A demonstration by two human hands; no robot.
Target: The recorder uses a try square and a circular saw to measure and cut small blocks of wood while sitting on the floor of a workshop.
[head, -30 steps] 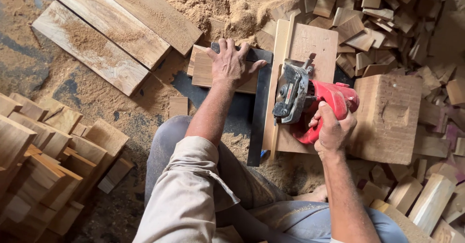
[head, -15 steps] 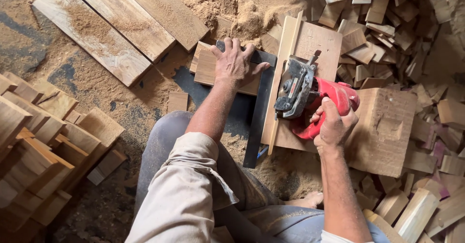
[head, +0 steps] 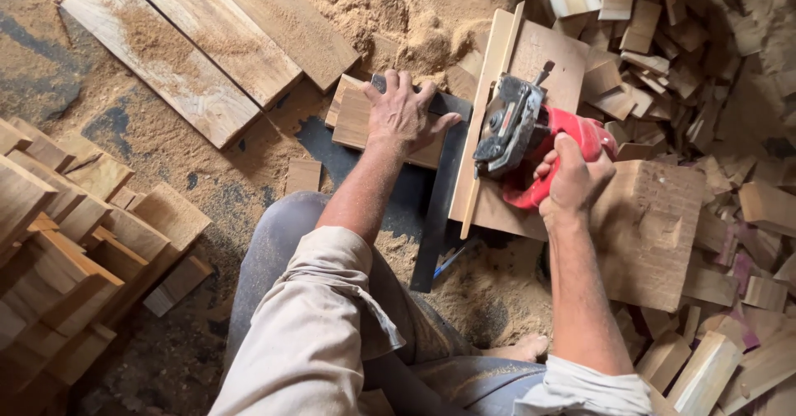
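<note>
The short board (head: 358,119) was pinned flat by the spread left hand (head: 404,115), its long axis pointing across toward the saw (head: 531,138) just to the right (blade hidden), which was gripped by the closed right hand (head: 572,180).

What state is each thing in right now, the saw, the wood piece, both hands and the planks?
Left hand: flat, fingers spread, pressing a wood piece.
Wood piece: lying flat under that hand.
Right hand: closed around the saw's red handle.
Saw: resting on a flat board.
Board: lying flat, edge strip alongside.
Planks: flat, dusted with sawdust.
</note>
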